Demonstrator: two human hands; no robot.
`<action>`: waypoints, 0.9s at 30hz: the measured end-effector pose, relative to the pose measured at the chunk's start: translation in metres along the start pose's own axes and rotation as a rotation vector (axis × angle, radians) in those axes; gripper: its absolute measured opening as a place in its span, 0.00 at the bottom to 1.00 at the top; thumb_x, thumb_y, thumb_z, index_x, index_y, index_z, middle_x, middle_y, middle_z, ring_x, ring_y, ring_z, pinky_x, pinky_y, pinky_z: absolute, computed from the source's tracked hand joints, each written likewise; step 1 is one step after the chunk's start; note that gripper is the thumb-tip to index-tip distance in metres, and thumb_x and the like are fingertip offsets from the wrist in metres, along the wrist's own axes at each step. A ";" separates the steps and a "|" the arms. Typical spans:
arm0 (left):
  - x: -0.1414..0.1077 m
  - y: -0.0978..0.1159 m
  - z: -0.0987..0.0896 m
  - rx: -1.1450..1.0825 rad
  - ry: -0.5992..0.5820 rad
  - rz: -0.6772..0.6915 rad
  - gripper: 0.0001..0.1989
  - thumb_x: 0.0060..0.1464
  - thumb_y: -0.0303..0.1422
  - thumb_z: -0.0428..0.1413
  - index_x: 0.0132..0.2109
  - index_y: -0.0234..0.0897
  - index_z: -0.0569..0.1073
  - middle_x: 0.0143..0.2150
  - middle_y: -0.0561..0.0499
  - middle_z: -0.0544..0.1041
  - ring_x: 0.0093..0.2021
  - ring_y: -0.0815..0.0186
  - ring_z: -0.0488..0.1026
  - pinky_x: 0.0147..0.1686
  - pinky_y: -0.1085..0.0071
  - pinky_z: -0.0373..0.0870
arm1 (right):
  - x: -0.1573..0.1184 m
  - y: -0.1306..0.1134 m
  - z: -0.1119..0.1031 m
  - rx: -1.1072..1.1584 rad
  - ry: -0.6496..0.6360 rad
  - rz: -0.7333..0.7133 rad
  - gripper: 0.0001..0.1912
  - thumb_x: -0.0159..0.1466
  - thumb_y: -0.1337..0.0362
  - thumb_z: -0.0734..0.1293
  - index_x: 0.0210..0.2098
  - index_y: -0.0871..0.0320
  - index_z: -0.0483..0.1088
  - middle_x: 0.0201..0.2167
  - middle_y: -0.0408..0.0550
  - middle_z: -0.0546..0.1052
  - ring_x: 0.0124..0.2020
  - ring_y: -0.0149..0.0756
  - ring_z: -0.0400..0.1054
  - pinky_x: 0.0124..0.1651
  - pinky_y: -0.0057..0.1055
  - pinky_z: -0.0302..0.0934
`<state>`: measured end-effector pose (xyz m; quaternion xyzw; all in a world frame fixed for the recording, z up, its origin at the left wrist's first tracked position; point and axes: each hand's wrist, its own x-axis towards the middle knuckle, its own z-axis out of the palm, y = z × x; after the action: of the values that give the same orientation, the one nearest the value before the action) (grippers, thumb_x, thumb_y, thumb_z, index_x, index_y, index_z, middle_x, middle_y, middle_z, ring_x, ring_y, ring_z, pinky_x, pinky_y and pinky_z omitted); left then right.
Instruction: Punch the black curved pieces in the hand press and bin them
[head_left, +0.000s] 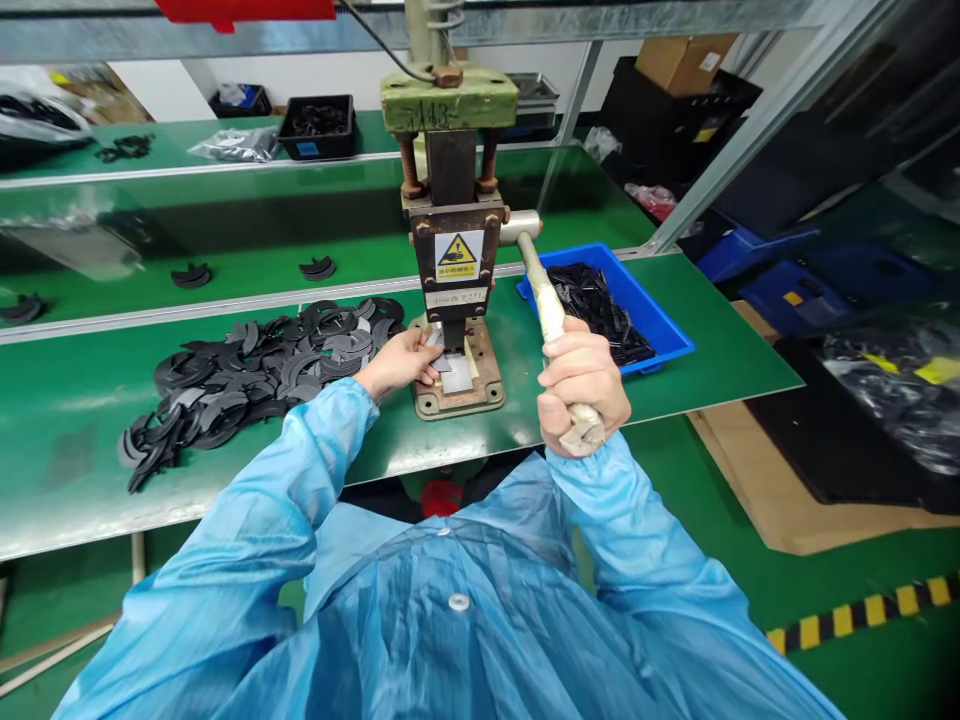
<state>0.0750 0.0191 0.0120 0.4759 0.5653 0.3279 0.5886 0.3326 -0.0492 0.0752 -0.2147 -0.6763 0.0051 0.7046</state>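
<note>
In front of me stands a hand press with a green top plate and a hand-warning label. My right hand is wrapped round its lever, whose covering looks worn and pale. At the base of the press, my left hand pinches a small grey curved part under the ram, partly hidden by the fingers. A flat metal plate lies on the press base just beside the fingertips. Left of the press spreads a heap of dark curved plastic parts.
Right of the press, a blue tray holds many black pieces. A moving-belt-like green strip behind carries a few curved parts. Farther back sit a black bin and a plastic bag. The table's front edge runs close to my body.
</note>
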 end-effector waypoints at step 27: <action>-0.170 -0.101 -0.078 0.815 0.602 0.397 0.10 0.72 0.38 0.54 0.53 0.43 0.76 0.51 0.41 0.80 0.52 0.50 0.78 0.55 0.49 0.77 | -0.003 0.031 0.012 0.118 0.209 -0.067 0.30 0.57 0.47 0.78 0.18 0.54 0.58 0.16 0.40 0.67 0.30 0.40 0.75 0.50 0.58 0.74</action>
<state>-0.0415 -0.1563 -0.0151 0.6482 0.6896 0.3087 0.0950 0.3297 -0.0179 0.0626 -0.1495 -0.6047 -0.0014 0.7823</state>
